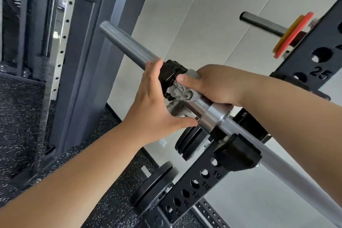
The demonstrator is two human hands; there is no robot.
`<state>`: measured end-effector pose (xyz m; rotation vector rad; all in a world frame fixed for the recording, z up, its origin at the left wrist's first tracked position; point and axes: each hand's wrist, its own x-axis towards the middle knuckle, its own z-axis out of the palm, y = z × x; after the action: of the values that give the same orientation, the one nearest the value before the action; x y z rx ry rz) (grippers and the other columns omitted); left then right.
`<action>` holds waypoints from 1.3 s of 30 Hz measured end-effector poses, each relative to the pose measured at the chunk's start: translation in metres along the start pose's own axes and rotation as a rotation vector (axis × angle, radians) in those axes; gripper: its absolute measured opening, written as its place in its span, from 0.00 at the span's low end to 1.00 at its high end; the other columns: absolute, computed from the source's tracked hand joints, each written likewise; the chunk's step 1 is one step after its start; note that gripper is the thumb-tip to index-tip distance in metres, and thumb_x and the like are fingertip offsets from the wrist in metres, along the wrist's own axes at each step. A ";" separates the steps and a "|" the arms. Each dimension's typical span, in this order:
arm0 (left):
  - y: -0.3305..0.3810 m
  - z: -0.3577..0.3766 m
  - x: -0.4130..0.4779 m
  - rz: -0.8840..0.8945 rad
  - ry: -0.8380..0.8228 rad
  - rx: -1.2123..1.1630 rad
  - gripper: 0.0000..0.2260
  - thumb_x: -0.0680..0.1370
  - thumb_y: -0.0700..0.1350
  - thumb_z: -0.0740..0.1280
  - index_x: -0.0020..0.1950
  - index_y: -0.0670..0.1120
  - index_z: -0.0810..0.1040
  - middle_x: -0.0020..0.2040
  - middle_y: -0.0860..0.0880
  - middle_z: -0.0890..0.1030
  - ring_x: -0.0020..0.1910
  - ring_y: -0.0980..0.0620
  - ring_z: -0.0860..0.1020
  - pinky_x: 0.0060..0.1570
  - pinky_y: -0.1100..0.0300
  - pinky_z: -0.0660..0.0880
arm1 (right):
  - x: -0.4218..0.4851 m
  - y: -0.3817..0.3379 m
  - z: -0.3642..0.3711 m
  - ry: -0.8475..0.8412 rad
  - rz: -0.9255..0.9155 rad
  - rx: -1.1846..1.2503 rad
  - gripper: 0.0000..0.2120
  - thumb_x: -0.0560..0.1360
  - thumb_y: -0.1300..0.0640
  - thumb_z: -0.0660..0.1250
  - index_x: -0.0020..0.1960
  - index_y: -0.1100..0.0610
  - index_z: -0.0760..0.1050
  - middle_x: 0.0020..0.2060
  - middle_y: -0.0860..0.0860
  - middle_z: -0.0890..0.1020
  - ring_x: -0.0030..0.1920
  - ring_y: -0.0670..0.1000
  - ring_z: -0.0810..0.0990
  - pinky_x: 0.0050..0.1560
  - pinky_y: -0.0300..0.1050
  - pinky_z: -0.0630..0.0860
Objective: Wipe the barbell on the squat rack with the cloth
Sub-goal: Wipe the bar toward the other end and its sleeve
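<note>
The steel barbell (pixel 127 44) lies across the black squat rack (pixel 203 181), its sleeve pointing up and left. A black collar clamp (pixel 169 74) sits on the sleeve. My right hand (pixel 209 83) grips a grey cloth (pixel 182 93) wrapped round the sleeve, right next to the clamp. My left hand (pixel 155 98) holds the clamp from the left side, fingers over its top and thumb stretched below toward the bar's shoulder. The thinner shaft (pixel 277 164) runs down to the right over the rack's hook.
Black weight plates (pixel 153 185) hang on rack pegs below the bar. Orange and yellow plates (pixel 292 35) sit on an upper peg at the right. A grey machine column (pixel 88 61) stands to the left on speckled rubber floor (pixel 20 116). A pale wall is behind.
</note>
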<state>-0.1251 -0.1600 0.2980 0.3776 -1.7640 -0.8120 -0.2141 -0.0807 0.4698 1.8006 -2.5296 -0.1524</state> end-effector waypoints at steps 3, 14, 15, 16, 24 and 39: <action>0.003 -0.004 -0.002 -0.003 -0.009 0.056 0.63 0.62 0.69 0.79 0.83 0.52 0.42 0.84 0.52 0.48 0.84 0.46 0.50 0.78 0.38 0.60 | -0.015 0.003 -0.012 -0.040 -0.086 -0.200 0.27 0.79 0.32 0.60 0.50 0.57 0.80 0.37 0.54 0.84 0.34 0.46 0.81 0.37 0.43 0.73; 0.012 -0.024 0.006 -0.009 -0.125 0.187 0.65 0.64 0.63 0.82 0.83 0.59 0.36 0.76 0.71 0.42 0.78 0.66 0.36 0.73 0.65 0.39 | -0.002 -0.004 -0.001 -0.022 -0.054 -0.104 0.31 0.78 0.30 0.58 0.47 0.58 0.79 0.25 0.48 0.78 0.24 0.44 0.75 0.32 0.44 0.67; 0.012 -0.026 0.008 -0.001 -0.137 0.202 0.65 0.63 0.64 0.82 0.83 0.59 0.35 0.80 0.67 0.43 0.80 0.64 0.36 0.73 0.64 0.39 | -0.008 0.000 -0.004 -0.059 -0.055 -0.105 0.27 0.77 0.30 0.62 0.48 0.56 0.79 0.25 0.47 0.78 0.25 0.43 0.76 0.34 0.43 0.68; 0.012 -0.028 0.009 0.007 -0.150 0.212 0.66 0.63 0.65 0.81 0.83 0.59 0.35 0.82 0.65 0.43 0.81 0.63 0.36 0.74 0.63 0.40 | -0.015 0.004 -0.008 -0.073 -0.053 -0.129 0.24 0.76 0.31 0.65 0.48 0.53 0.79 0.29 0.46 0.80 0.29 0.44 0.77 0.35 0.44 0.69; 0.018 -0.034 0.032 0.040 -0.211 0.356 0.66 0.61 0.70 0.79 0.84 0.57 0.38 0.82 0.60 0.47 0.83 0.52 0.43 0.80 0.52 0.46 | -0.052 0.020 -0.038 0.282 -0.088 -0.324 0.17 0.79 0.38 0.63 0.43 0.50 0.76 0.37 0.49 0.80 0.37 0.47 0.77 0.35 0.46 0.69; 0.006 -0.006 0.006 -0.008 0.265 0.284 0.59 0.59 0.71 0.78 0.80 0.45 0.57 0.81 0.46 0.58 0.81 0.46 0.57 0.79 0.40 0.59 | -0.041 0.024 -0.007 0.214 -0.103 -0.261 0.24 0.84 0.39 0.56 0.40 0.56 0.71 0.34 0.52 0.75 0.34 0.50 0.73 0.33 0.45 0.66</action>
<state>-0.1210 -0.1612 0.3071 0.6509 -1.6283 -0.4903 -0.2227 -0.0342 0.4804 1.7424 -2.1616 -0.2639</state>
